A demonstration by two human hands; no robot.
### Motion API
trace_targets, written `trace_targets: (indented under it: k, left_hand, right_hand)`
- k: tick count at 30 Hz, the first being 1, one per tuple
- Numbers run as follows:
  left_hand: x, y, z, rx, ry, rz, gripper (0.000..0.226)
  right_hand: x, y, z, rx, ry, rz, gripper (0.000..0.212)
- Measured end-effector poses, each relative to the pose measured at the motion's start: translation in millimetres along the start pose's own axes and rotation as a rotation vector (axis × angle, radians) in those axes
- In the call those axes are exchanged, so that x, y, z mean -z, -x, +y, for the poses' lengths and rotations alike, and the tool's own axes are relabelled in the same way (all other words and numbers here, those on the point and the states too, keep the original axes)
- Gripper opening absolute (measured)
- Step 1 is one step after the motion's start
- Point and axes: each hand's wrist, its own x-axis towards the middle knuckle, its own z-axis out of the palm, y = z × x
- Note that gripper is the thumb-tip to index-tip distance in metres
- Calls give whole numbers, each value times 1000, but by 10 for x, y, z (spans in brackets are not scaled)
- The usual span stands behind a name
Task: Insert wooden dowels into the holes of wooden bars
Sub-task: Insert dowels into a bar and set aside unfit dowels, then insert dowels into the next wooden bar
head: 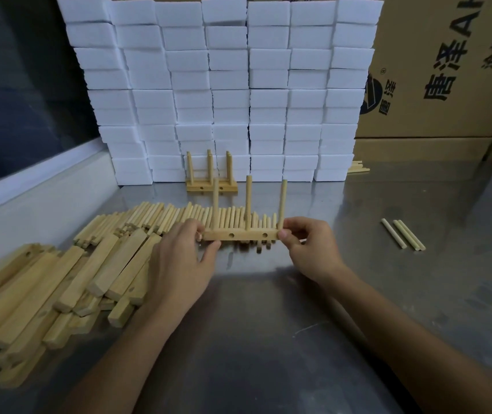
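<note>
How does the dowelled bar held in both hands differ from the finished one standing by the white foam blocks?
The held bar is gripped at its ends by the left hand and right hand; the far bar rests untouched on the steel table. The held bar is in front of the loose dowel pile, the far one beyond it against the foam blocks. Both carry three upright dowels and show two side holes.

A steel table (268, 339) carries bar piles (44, 294), loose dowels (155, 219), three stray dowels (403, 234) — a finished rack (212, 185), stacked white blocks (224, 85).
</note>
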Motion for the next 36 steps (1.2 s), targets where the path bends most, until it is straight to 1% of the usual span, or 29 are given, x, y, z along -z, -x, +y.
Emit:
trace_targets:
  k: [1, 3, 4, 7, 11, 13, 16, 21, 28, 36]
  left_hand:
    - [14, -6, -28, -5, -137, -41, 23]
    - [21, -12, -62, 55, -396, -135, 27]
    - [16, -17, -66, 75, -483, -176, 28]
    - [-31, -28, -55, 70, -605, -243, 26]
    - [-98, -57, -51, 50, -725, -247, 22]
    - [-121, -50, -49, 43, -760, -247, 21]
    - [-151, -25, -47, 28, -778, -237, 23]
    - [-169, -5, -40, 35, -788, -222, 28]
    - [-169, -8, -20, 58, -772, -225, 30]
    - [-171, -3, -30, 56, -734, -193, 29]
  right_hand:
    - [-11, -46, -1, -9, 1, 17, 13]
    - [-52, -155, -17, -29, -7, 52, 14]
    - [-84, -223, -32, -34, -2, 59, 12]
    - [-217, -504, -99, -21, 47, 32, 10]
    - [-473, -1030, -158, -20, 99, 31, 15]
    - [-612, -1282, -134, -18, 132, 30, 17]
    - [-824, -1601, -61, -2, 214, 5, 13]
    - [-1139, -1911, 51, -28, 287, -30, 10]
    - [-1330, -2080, 85, -57, 344, -45, 8]
    - [-1397, -2082, 67, -72, 380, -30, 13]
